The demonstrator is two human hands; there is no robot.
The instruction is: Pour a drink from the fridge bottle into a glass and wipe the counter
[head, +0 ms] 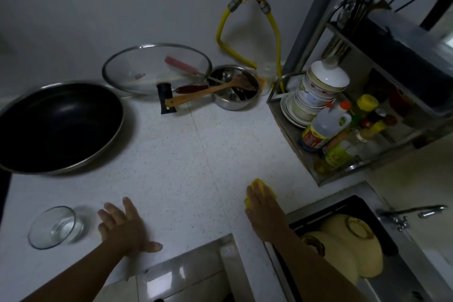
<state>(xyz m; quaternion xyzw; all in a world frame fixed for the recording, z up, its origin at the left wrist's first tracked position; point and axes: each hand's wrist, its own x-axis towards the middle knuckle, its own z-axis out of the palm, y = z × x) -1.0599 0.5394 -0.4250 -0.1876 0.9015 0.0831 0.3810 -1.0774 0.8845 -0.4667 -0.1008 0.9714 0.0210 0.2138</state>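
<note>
My right hand [261, 206] pressed flat on crumpled yellow cloth [257, 185]; left hand [122, 225] splayed, empty, on white speckled tabletop [183, 154] beside clear glass [55, 227].

The desk [186, 154] is pale speckled stone, matt and smooth. The glass [55, 227] is clear and glossy, as is the pan lid [137, 68] with its metal rim. The wok [58, 125] has a dark, faintly dimpled inside and a bright steel edge. A wooden spatula [210, 89] (its grain is too blurred to read) lies across a shiny steel bowl [235, 88]. The yellow cloth [259, 186] under the right hand [263, 213] looks soft. The rack [343, 169] is brushed metal.
</note>
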